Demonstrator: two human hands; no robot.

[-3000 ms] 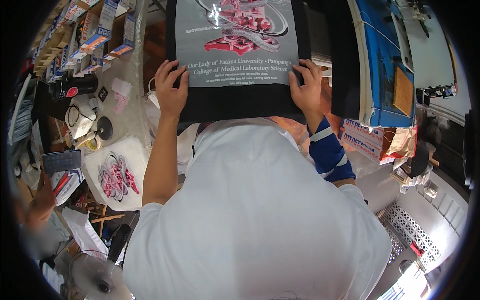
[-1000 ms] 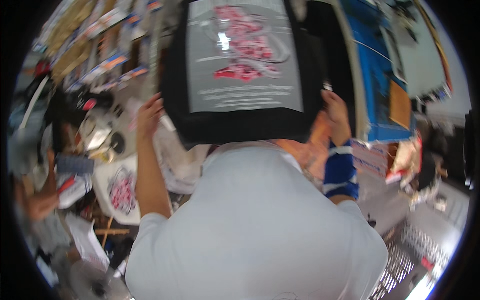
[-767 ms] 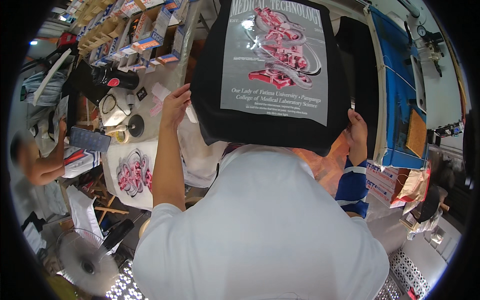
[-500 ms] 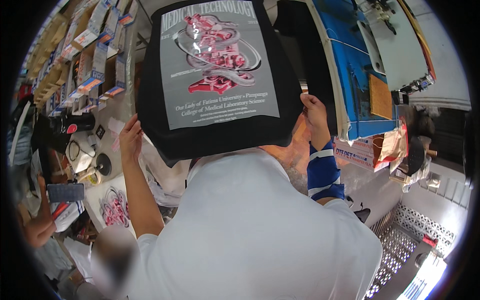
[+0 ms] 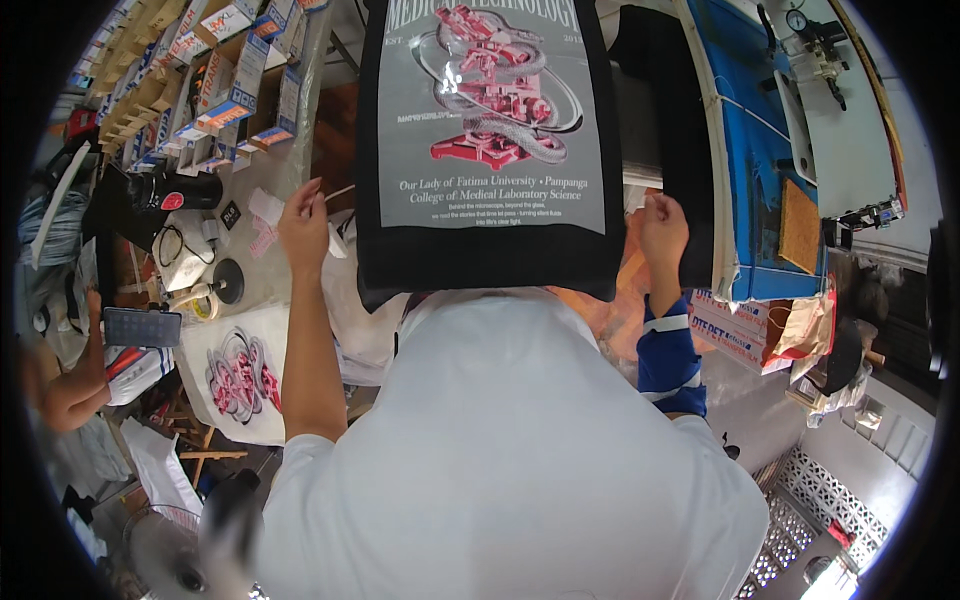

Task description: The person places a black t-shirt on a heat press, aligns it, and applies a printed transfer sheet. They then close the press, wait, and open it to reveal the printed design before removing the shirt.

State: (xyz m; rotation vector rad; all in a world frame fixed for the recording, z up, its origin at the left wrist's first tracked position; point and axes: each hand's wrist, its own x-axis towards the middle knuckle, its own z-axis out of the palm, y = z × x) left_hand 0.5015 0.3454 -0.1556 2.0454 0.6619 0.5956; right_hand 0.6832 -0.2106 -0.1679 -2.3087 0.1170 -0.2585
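A black shirt [image 5: 480,258] lies stretched out in front of me, its lower hem toward my body. On its front is a grey rectangular panel [image 5: 400,180] with white lettering and a red-and-silver microscope-like design, glossy in places. My left hand [image 5: 304,228] is raised just left of the shirt, apart from it, its fingers drawn together with nothing seen in them. Beyond the shirt's right edge, my right hand [image 5: 664,232] has curled fingers and also holds nothing that I can see. A blue-and-white striped sleeve [image 5: 670,355] covers part of my right forearm.
To the right stands a blue-topped bench [image 5: 750,150] with a brown pad [image 5: 798,225] and a pressure gauge [image 5: 797,20]. Stacked open cartons [image 5: 235,95] fill the upper left. A printed white cloth [image 5: 205,400] lies at left, near another person's arm [image 5: 85,375] and a dark tablet-like device [image 5: 143,328].
Both hands have let go of the shirt's lower corners and moved outward from it. The shirt now lies straighter and flatter. My view has shifted, so everything sits further right.
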